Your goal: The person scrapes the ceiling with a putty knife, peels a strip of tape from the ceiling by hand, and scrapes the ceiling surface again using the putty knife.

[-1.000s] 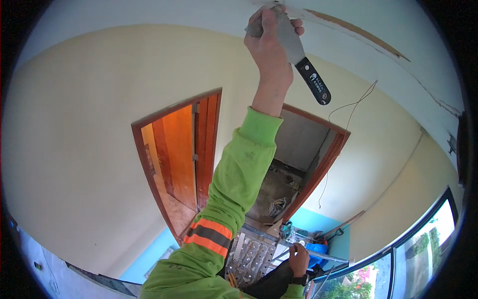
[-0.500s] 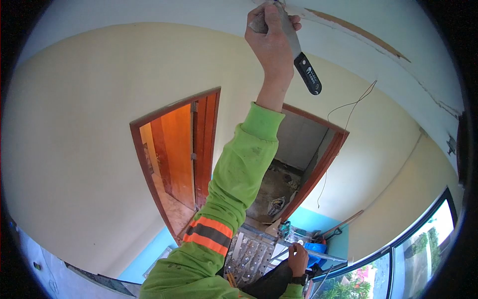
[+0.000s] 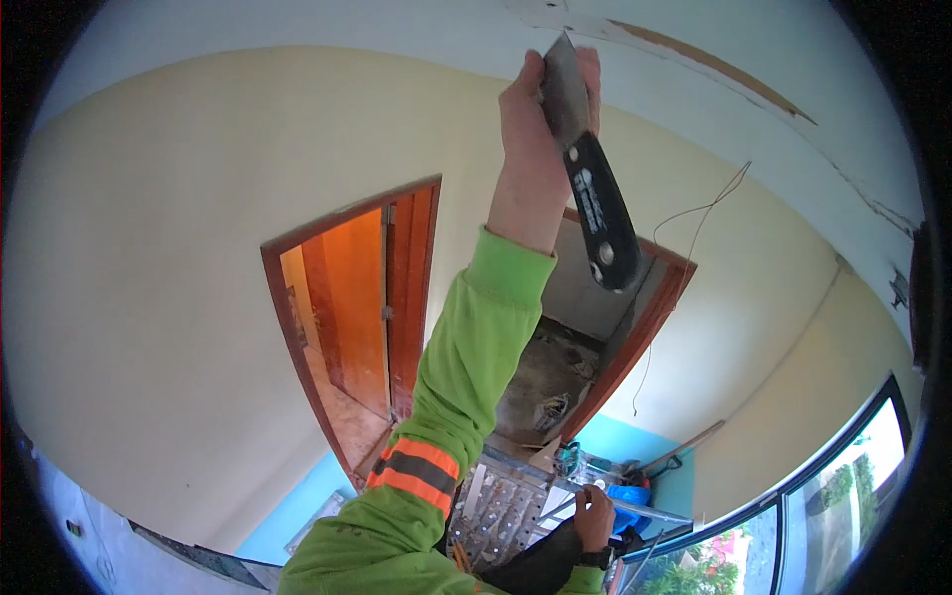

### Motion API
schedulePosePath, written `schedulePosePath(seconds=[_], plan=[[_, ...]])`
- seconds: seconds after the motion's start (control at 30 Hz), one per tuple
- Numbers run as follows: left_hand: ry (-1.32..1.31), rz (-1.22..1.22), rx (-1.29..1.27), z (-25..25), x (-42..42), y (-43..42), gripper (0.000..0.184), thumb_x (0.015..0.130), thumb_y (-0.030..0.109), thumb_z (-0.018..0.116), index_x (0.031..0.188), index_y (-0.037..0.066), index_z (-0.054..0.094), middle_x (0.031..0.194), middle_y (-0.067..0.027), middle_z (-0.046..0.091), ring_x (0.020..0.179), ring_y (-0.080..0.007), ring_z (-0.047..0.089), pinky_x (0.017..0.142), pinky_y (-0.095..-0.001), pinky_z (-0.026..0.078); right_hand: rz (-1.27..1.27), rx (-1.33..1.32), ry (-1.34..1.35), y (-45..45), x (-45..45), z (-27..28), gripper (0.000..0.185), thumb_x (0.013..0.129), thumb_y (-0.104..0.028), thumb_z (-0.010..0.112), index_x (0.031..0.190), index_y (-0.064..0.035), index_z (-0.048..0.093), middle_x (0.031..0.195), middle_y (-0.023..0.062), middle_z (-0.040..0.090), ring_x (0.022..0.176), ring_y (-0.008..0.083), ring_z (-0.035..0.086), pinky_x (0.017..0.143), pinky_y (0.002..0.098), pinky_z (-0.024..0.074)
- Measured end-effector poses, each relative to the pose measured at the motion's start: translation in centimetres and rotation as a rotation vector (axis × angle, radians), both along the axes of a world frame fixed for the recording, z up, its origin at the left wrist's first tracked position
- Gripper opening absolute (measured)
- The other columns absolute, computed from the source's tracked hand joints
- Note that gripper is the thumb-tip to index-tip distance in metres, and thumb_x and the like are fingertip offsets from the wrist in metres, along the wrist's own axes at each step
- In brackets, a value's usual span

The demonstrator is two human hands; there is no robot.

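Observation:
Raised near the ceiling, my left hand point(image 3: 528, 124) is closed around the blade of a putty knife point(image 3: 603, 213). The knife's black handle, with white print, hangs down toward me, and the blade tip points up at the ceiling. Part of the blade is hidden by my fingers. Low on the right, my right hand point(image 3: 594, 518) has its fingers curled at a grey metal rail point(image 3: 650, 508) and seems to grip it. A dark watch is on that wrist.
The ceiling point(image 3: 684, 40) has a cracked seam and a bare brown strip point(image 3: 709, 67). Thin wires point(image 3: 706, 206) hang at the right. Below are a perforated metal platform point(image 3: 501, 506), a blue item point(image 3: 629, 504), a long-handled tool point(image 3: 684, 444), two doorways and a window point(image 3: 838, 496).
My left hand has come down slightly from the ceiling. The putty knife's handle has swung lower and nearer to me, and more of the blade shows. My right hand stays in place.

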State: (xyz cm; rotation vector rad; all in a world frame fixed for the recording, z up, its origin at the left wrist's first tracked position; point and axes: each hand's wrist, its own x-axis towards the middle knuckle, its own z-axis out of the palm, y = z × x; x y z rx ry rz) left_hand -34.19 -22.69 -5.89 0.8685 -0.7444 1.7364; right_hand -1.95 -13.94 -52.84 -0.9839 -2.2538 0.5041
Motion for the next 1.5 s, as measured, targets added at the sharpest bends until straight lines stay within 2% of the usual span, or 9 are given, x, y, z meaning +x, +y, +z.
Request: schedulePosePath(seconds=[0.17, 0.27, 0.37, 0.47, 0.67, 0.77, 1.0, 1.27, 1.5], plan=[[0.087, 1.029, -0.126, -1.3, 1.9, 0.7, 0.031, 0.101, 0.029, 0.05, 0.11, 0.001, 0.056, 0.092, -0.0121, 0.064, 0.084, -0.0225, 0.063, 0.071, -0.0341, 0.054, 0.108, -0.055, 0.216, 0.9, -1.2, 2.6, 0.021, 0.092, -0.017, 0.06, 0.102, 0.0003, 0.066, 0.094, 0.0195, 0.069, 0.084, 0.0321, 0.068, 0.075, 0.042, 0.0514], [0.087, 1.265, -0.21, -1.6, 2.9, 0.5, 0.031, 0.096, 0.033, 0.06, 0.105, 0.004, 0.06, 0.09, -0.0063, 0.063, 0.08, -0.0169, 0.061, 0.069, -0.0316, 0.05, 0.187, -0.013, 0.417, 0.4, -3.2, 13.1, 0.03, 0.1, -0.02, 0.046, 0.11, 0.0031, 0.063, 0.1, 0.0147, 0.067, 0.091, 0.021, 0.061, 0.081, 0.0337, 0.0469], [0.061, 1.424, -0.287, -1.9, 3.6, 0.3, 0.03, 0.093, 0.031, 0.065, 0.103, 0.003, 0.062, 0.089, -0.0044, 0.063, 0.078, -0.0134, 0.058, 0.07, -0.0289, 0.049, 0.288, 0.293, 0.681, -1.0, -6.0, 24.3, 0.059, 0.102, -0.047, 0.038, 0.132, 0.0028, 0.049, 0.128, 0.0146, 0.055, 0.117, 0.0236, 0.051, 0.094, 0.0353, 0.0415], [0.023, 1.544, -0.256, -2.0, 4.6, 0.2, 0.027, 0.092, 0.027, 0.067, 0.102, 0.002, 0.062, 0.089, -0.0037, 0.063, 0.078, -0.0109, 0.057, 0.07, -0.0264, 0.048, 0.529, 0.413, 0.624, -2.6, -8.7, 32.1, 0.061, 0.099, -0.042, 0.049, 0.139, 0.0034, 0.042, 0.138, 0.0163, 0.048, 0.123, 0.0257, 0.049, 0.098, 0.0385, 0.0408], [0.072, 1.682, -0.158, -2.1, 5.7, 0.7, 0.023, 0.093, 0.022, 0.066, 0.101, 0.001, 0.06, 0.091, -0.0046, 0.063, 0.08, -0.0115, 0.058, 0.073, -0.0257, 0.048, 0.754, 0.08, 0.445, -3.7, -12.4, 38.1, 0.042, 0.097, -0.018, 0.056, 0.132, 0.0008, 0.044, 0.095, 0.0078, 0.058, 0.075, 0.0137, 0.056, 0.066, 0.0281, 0.0483], [-0.009, 1.618, -0.082, -0.9, 4.2, 0.9, 0.023, 0.096, 0.018, 0.06, 0.107, -0.002, 0.055, 0.095, -0.0079, 0.062, 0.082, -0.0164, 0.06, 0.077, -0.0283, 0.051, 0.663, 0.171, 0.632, -3.9, -12.7, 37.7, 0.035, 0.098, -0.014, 0.054, 0.128, 0.0009, 0.046, 0.081, 0.004, 0.056, 0.059, 0.0082, 0.049, 0.051, 0.0231, 0.0411], [-0.247, 1.682, -0.056, 3.7, 2.1, 2.7, 0.017, 0.099, 0.012, 0.052, 0.105, -0.004, 0.051, 0.1, -0.012, 0.056, 0.082, -0.0167, 0.059, 0.067, -0.0296, 0.054, 0.501, 0.226, 0.82, -3.6, -9.4, 34.5, 0.033, 0.098, -0.015, 0.054, 0.126, 0.002, 0.047, 0.085, 0.0075, 0.059, 0.061, 0.0082, 0.052, 0.052, 0.0229, 0.0429], [-0.439, 1.825, -0.125, 5.1, 2.9, 4.5, 0.012, 0.099, 0.009, 0.05, 0.103, -0.002, 0.05, 0.091, -0.0106, 0.056, 0.078, -0.0166, 0.055, 0.071, -0.0296, 0.048, 0.178, -0.011, 0.676, -0.5, -5.1, 19.9, 0.032, 0.094, -0.015, 0.058, 0.119, 0.0043, 0.052, 0.082, 0.0081, 0.063, 0.061, 0.0101, 0.054, 0.055, 0.0261, 0.0462], [-0.322, 1.757, -0.344, 4.9, 4.4, 2.3, 0.019, 0.1, 0.016, 0.047, 0.101, -0.003, 0.052, 0.084, -0.0091, 0.055, 0.075, -0.0173, 0.053, 0.071, -0.0312, 0.046, -0.128, -0.117, 0.215, 1.2, -1.1, 4.3, 0.035, 0.089, -0.011, 0.059, 0.119, 0.005, 0.054, 0.098, 0.0261, 0.065, 0.089, 0.0417, 0.065, 0.077, 0.045, 0.0509]])
